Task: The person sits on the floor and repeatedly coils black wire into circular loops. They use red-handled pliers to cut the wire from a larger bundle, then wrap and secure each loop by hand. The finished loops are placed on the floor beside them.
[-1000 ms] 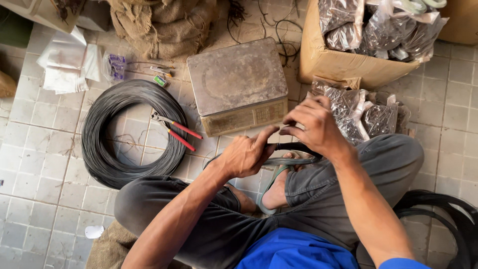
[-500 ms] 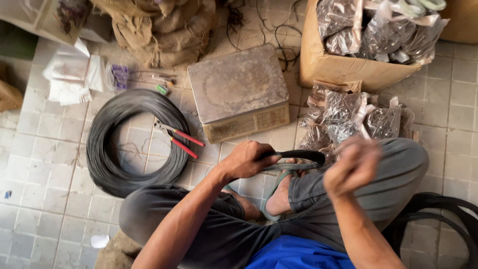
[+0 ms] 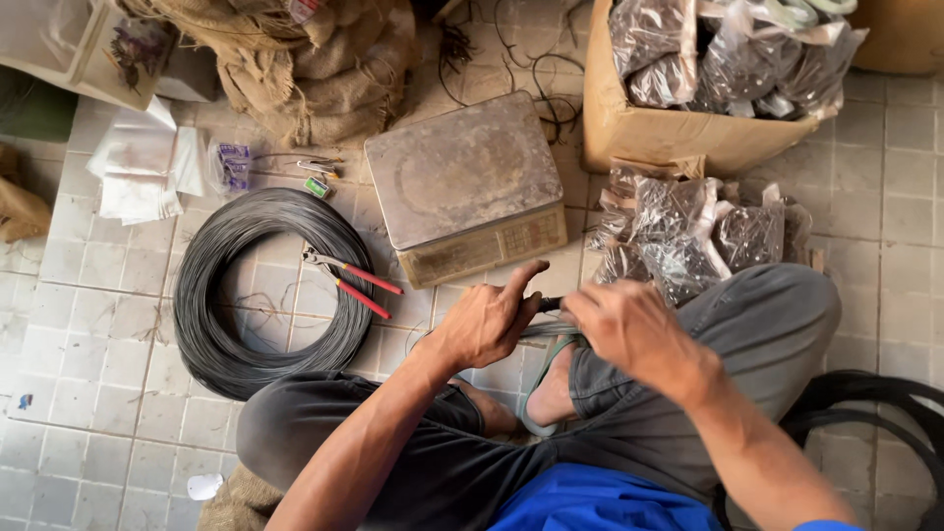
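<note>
A person sits cross-legged on a tiled floor (image 3: 88, 393), seen from above. At far left lie white plastic bags (image 3: 138, 167); nearer, a big coil of black wire (image 3: 211, 295) rests flat within reach, red-handled pliers (image 3: 354, 280) across its right edge. A flat metal weighing scale (image 3: 462, 182) sits just beyond the hands. The left hand (image 3: 487, 320) has its fingers curled around a small bundle of dark wire (image 3: 549, 307) above the knees, while the right hand (image 3: 629, 329) pinches its other end; packed clear bags (image 3: 703, 231) and a cardboard box (image 3: 639, 128) lie far right.
</note>
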